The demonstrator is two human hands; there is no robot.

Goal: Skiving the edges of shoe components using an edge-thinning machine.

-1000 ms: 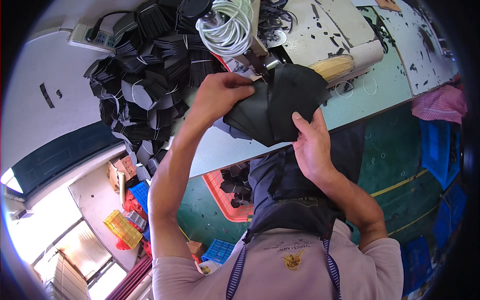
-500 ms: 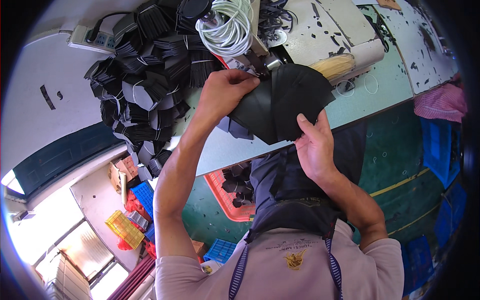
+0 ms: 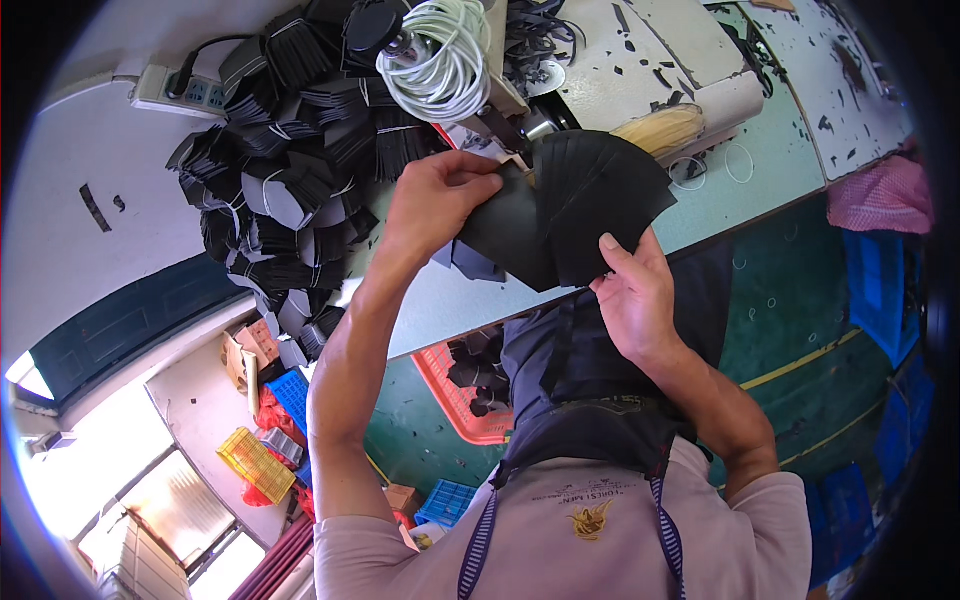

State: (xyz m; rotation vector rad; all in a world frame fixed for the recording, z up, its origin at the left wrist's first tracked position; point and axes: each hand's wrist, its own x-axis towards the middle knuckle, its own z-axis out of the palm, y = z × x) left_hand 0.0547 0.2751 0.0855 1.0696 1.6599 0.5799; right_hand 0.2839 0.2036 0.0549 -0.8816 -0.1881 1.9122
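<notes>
A fanned stack of thin black sheet pieces [image 3: 600, 200] spreads between my hands, over the front edge of the table. My left hand [image 3: 440, 200] pinches the upper left corner of one black piece [image 3: 512, 228] that lies apart at the left of the fan. From the lower right, my right hand [image 3: 636, 295] grips the fan with the thumb on top and the fingers underneath. Just beyond the fan is a machine with a metal cylinder [image 3: 540, 128]; the sheets partly hide it. Under them, more dark pieces [image 3: 474, 262] lie on the table.
Banded bundles of black pieces [image 3: 290, 190] are heaped at the left. A coil of white cable [image 3: 440, 65] sits beyond my hands. Black scraps lie across the pale table [image 3: 610, 45]. Below the edge stands an orange basket [image 3: 455, 400]; a pink cloth [image 3: 875, 200] hangs at the right.
My left hand has moved slightly left with the pinched piece. More leaf edges show in the fan, while my right hand keeps its grip. The view has shifted a little.
</notes>
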